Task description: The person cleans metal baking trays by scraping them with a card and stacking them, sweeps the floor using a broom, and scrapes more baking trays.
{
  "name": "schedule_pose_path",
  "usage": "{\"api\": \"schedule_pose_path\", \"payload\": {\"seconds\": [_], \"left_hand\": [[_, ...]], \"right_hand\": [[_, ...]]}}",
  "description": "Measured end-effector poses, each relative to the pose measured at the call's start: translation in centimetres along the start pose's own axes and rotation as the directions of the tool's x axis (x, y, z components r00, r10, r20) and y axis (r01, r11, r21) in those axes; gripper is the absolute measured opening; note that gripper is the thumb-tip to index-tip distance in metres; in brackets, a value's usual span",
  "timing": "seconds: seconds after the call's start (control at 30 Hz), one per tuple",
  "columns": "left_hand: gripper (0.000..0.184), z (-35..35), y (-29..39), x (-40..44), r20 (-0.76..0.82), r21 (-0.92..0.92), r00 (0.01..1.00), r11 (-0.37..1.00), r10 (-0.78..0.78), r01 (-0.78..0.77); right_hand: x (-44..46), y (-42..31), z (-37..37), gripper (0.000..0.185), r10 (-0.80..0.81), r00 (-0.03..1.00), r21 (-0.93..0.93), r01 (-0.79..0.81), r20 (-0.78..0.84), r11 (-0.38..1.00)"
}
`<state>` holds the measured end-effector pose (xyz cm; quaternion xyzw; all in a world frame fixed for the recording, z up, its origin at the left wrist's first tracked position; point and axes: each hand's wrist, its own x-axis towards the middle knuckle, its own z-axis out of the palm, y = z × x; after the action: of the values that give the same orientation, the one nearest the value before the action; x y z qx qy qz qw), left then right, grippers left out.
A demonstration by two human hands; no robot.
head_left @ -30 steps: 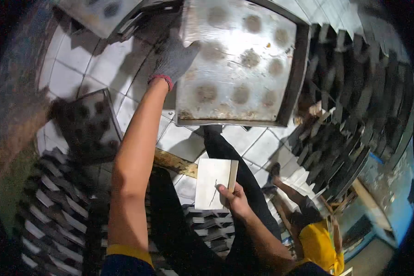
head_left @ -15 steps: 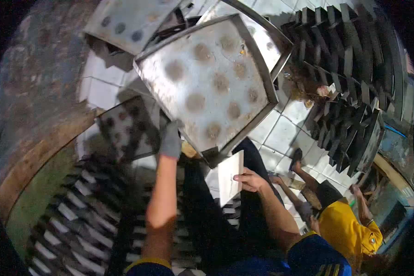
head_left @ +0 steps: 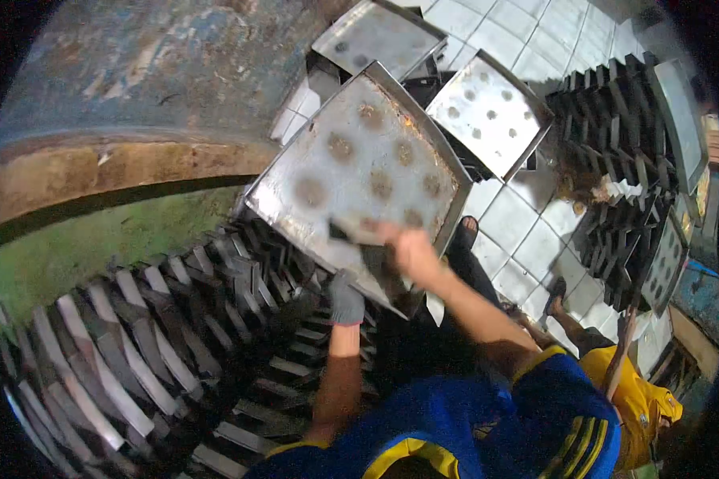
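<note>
A square metal baking tray (head_left: 351,188) with round brown stains and a crusted far edge lies tilted in front of me. My left hand (head_left: 346,299), in a grey glove, grips the tray's near rim, its fingers partly hidden. Over the tray's near part is my bare right hand (head_left: 407,251), smeared by motion, closed on a flat whitish scraper (head_left: 362,231). The scraper is at the tray's surface; whether it touches cannot be made out. A dark shadow falls under the hand.
Another stained tray (head_left: 487,112) and a greyer tray (head_left: 379,40) lie beyond. Tall stacks of trays stand at left (head_left: 136,343) and right (head_left: 615,128). White tiles (head_left: 511,219) cover the floor. A person in a yellow shirt (head_left: 631,391) is at lower right.
My right hand has moved forward and left with the scraper, from beside the tray to over it. My left hand has shifted along the near rim. The camera view has turned left.
</note>
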<state>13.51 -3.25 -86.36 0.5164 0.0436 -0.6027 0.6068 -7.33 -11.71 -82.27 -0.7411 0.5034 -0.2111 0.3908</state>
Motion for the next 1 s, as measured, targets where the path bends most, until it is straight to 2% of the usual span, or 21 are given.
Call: {"api": "schedule_pose_path", "payload": {"seconds": [0.03, 0.07, 0.1, 0.13, 0.17, 0.2, 0.27, 0.3, 0.33, 0.4, 0.5, 0.53, 0.57, 0.6, 0.7, 0.77, 0.8, 0.87, 0.9, 0.93, 1.0], "left_hand": [[0.034, -0.6, 1.7, -1.9, 0.159, -0.093, 0.987, 0.995, -0.021, 0.036], [0.037, -0.2, 3.1, -3.0, 0.290, -0.163, 0.957, 0.984, -0.018, 0.068], [0.040, 0.8, 4.6, -4.4, 0.358, -0.211, 0.933, 0.972, -0.024, 0.106], [0.047, 4.6, 5.5, -7.1, -0.002, -0.006, 0.997, 0.997, 0.072, -0.072], [0.047, 6.6, 6.4, -9.3, 0.008, -0.001, 0.997, 0.997, 0.076, -0.076], [0.041, 8.5, 7.0, -11.2, -0.019, 0.056, 0.995, 0.994, 0.096, -0.095], [0.036, 9.8, 6.5, -12.5, -0.015, 0.100, 0.990, 0.985, 0.139, -0.137], [0.033, 8.5, 6.4, -11.0, 0.038, 0.088, 0.986, 0.983, 0.162, -0.164], [0.031, 7.7, 6.7, -9.4, 0.084, 0.080, 0.981, 0.980, 0.175, -0.182], [0.025, 8.3, 7.8, -6.3, 0.028, 0.058, 0.985, 0.984, 0.168, -0.169], [0.034, 6.9, 9.4, -5.8, 0.257, -0.031, 0.961, 0.995, 0.099, -0.095], [0.041, 11.5, 10.5, -9.5, 0.082, 0.059, 0.981, 0.982, 0.176, -0.181], [0.041, 11.2, 10.6, -9.9, 0.082, 0.064, 0.981, 0.981, 0.178, -0.184], [0.046, 10.7, 10.7, -10.1, 0.096, 0.060, 0.986, 0.988, 0.139, -0.145], [0.055, 7.8, 11.1, -7.4, 0.189, 0.096, 0.973, 0.983, 0.136, -0.156], [0.062, 9.4, 12.3, -6.5, 0.380, 0.127, 0.914, 0.971, 0.141, -0.202], [0.062, 10.3, 12.8, -6.7, 0.377, 0.134, 0.919, 0.974, 0.119, -0.181], [0.060, 12.6, 13.4, -6.6, 0.178, 0.099, 0.976, 0.984, 0.126, -0.145], [0.057, 16.1, 13.7, -9.1, 0.065, 0.071, 0.969, 0.968, 0.237, -0.242], [0.054, 19.8, 13.9, -11.9, 0.137, -0.054, 0.950, 0.959, 0.282, -0.277], [0.079, 16.0, 14.1, -10.8, 0.261, 0.074, 0.929, 0.954, 0.264, -0.292]], "right_hand": [[1.8, 1.0, -1.7, 0.041, -0.016, 0.981, -0.042, 0.008, -0.194, 0.999], [5.2, 2.8, -5.0, 0.033, 0.386, 0.922, -0.155, -0.382, -0.003, 0.911], [7.8, 6.0, -7.4, 0.019, 0.349, 0.912, -0.198, -0.392, -0.217, 0.899], [8.7, 7.2, -10.4, 0.020, 0.212, 0.890, -0.070, -0.261, -0.404, 0.963], [9.7, 9.0, -12.1, 0.025, 0.451, 0.847, 0.089, -0.444, -0.282, 0.891], [8.2, 8.7, -11.5, 0.025, 0.447, 0.844, 0.098, -0.439, -0.295, 0.893], [4.9, 6.2, -9.4, 0.032, 0.192, 0.943, -0.083, -0.221, -0.270, 0.972], [3.7, -0.4, -9.3, 0.043, 0.291, 0.955, -0.219, -0.271, 0.060, 0.937], [2.0, -2.6, -4.6, 0.047, -0.126, 0.984, -0.115, 0.112, -0.124, 0.987], [2.5, -14.7, -7.8, 0.048, -0.369, 0.891, 0.078, 0.401, -0.263, 0.913], [10.0, -10.2, -12.7, 0.037, -0.125, 0.899, 0.037, 0.155, -0.420, 0.987], [12.9, -8.4, -16.5, 0.026, 0.091, 0.955, -0.088, -0.120, -0.282, 0.989], [16.7, -3.1, -16.7, 0.016, -0.036, 0.828, -0.239, -0.120, -0.560, 0.964], [17.9, -2.8, -19.6, 0.013, 0.034, 0.778, -0.069, -0.098, -0.627, 0.993], [16.0, -5.5, -19.8, 0.022, 0.241, 0.884, -0.039, -0.279, -0.400, 0.959], [9.4, -9.9, -14.4, 0.033, 0.030, 0.964, 0.006, -0.029, -0.266, 1.000], [4.9, -12.8, -12.5, 0.043, -0.013, 0.993, 0.020, 0.016, -0.120, 1.000], [-0.3, -13.4, -9.8, 0.049, -0.335, 0.908, -0.072, 0.328, -0.251, 0.942], [0.2, -10.8, -9.6, 0.056, -0.328, 0.895, -0.077, 0.320, -0.303, 0.944], [0.6, -7.6, -9.2, 0.063, -0.315, 0.883, -0.072, 0.310, -0.349, 0.948], [4.0, -2.2, -13.8, 0.057, -0.076, 0.852, -0.032, 0.069, -0.517, 0.997]]}}
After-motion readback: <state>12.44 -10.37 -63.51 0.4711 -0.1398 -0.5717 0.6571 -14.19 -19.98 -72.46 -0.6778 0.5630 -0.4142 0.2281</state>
